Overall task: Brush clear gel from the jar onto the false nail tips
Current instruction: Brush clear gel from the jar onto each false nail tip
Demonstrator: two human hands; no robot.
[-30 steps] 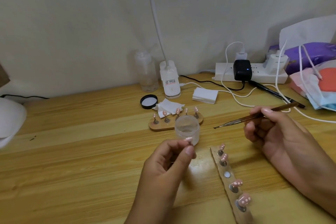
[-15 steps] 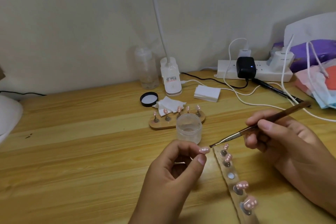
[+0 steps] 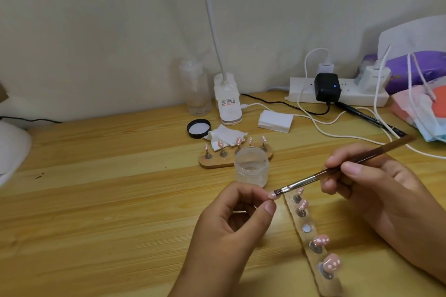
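**A:** Two hands are in view. What is the left one doing?

**B:** The left hand (image 3: 231, 229) has thumb and forefinger curled together, pinching one pink false nail tip (image 3: 273, 195). The tip pokes out to the right of the fingertips, and the other fingers curl loosely underneath.

**A:** Where is the gel jar?

**B:** The clear jar (image 3: 251, 166) stands uncapped on the wooden table (image 3: 108, 200), just beyond those fingertips. Behind it is an oval wooden stand (image 3: 212, 163) with five more tips on pegs. A black lid (image 3: 199, 128) lies farther back, beside a crumpled tissue (image 3: 225, 135).

**A:** And the brush?

**B:** A brown-handled brush (image 3: 337, 171) slants down to the left, and its bristles rest on the pinched tip.

**A:** What about the right hand?

**B:** The right hand (image 3: 376, 190) grips the handle between thumb and forefinger, the way one holds a pen. Below its fingers lies a long strip holder (image 3: 331, 287). It carries four dotted pink tips and one bare disc in the middle.
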